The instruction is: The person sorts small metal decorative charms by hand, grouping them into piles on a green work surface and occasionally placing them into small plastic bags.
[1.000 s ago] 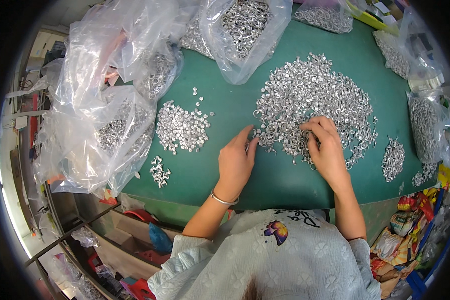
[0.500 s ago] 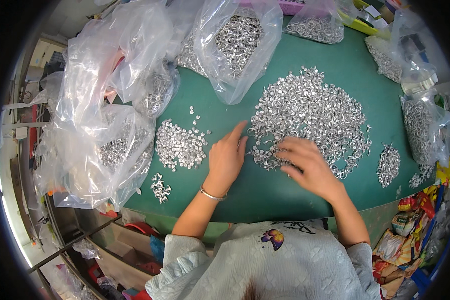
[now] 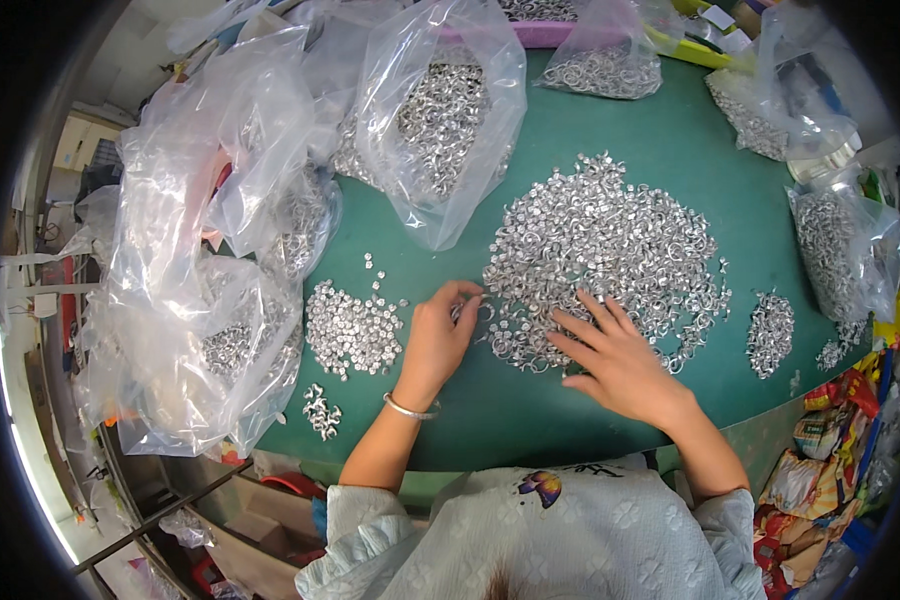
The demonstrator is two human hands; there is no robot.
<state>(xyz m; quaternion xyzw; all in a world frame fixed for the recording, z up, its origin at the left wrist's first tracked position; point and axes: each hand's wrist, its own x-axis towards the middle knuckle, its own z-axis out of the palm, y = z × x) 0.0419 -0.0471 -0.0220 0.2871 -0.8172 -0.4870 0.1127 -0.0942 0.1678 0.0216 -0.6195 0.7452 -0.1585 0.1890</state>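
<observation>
A broad pile of small silvery metal pieces (image 3: 600,240), many of them ring-shaped, lies on the green tabletop (image 3: 420,440). At the pile's left edge is my left hand (image 3: 438,335), a bracelet on its wrist. Its index finger and thumb are curled toward each other beside a metal ring (image 3: 486,311); whatever is between them is too small to make out. My right hand (image 3: 620,365) lies over the pile's near edge with its fingers spread. Left of my left hand sits a smaller heap of round silvery pieces (image 3: 353,328), with a little cluster of curved bits (image 3: 321,413) nearer me.
Clear plastic bags of metal pieces stand at left (image 3: 200,260), at the back (image 3: 440,130) and at right (image 3: 840,250). A small metal heap (image 3: 771,335) lies right of the pile. Pink (image 3: 545,35) and yellow-green (image 3: 695,50) trays line the far side.
My left hand's fingers, stretched out before, are now curled in at the pile's edge. My right hand has spread its fingers over the pieces. The whole view has shifted slightly.
</observation>
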